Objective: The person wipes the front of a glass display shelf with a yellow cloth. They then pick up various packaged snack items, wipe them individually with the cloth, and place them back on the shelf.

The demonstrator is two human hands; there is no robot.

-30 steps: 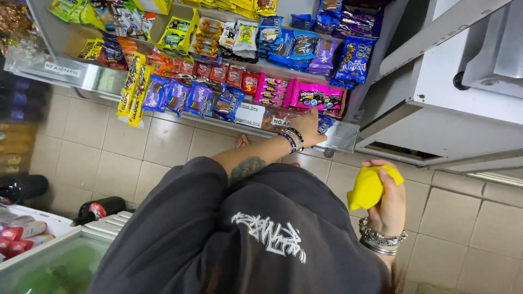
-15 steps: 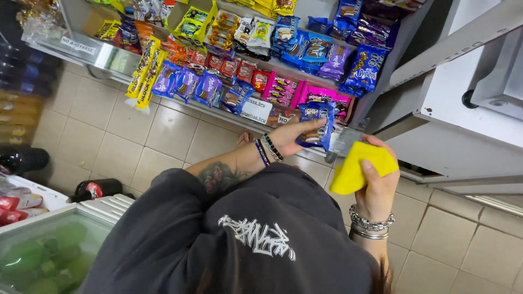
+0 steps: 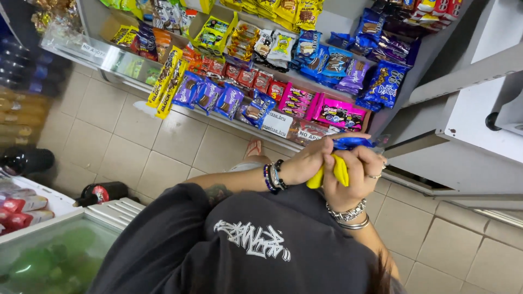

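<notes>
Both hands now meet in front of the shelf (image 3: 136, 60), where half a second ago they were apart. The left hand (image 3: 308, 160), earlier lifting a blue packet off the snack rack, has drawn back from the display and now presses that blue packet (image 3: 351, 142) against the yellow cloth (image 3: 336, 170). The right hand (image 3: 357, 174), which a second ago held the cloth out to the side, has swung inward and is closed around the cloth, fingers wrapped over its top. The left hand is closed on the packet's near end; only the packet's upper edge shows between the two hands, the rest is hidden. Cloth and packet are touching, the packet lying on top, both held clear of the shelf and above the tiled floor (image 3: 180, 136). Judgement: the packet is off the rack and in contact with the cloth, so the wiping of this item appears to be in hand rather than finished. The pink packets (image 3: 338, 111) on the shelf edge behind remain in place. A green-lidded freezer (image 3: 54, 256) sits at lower left, well apart.
</notes>
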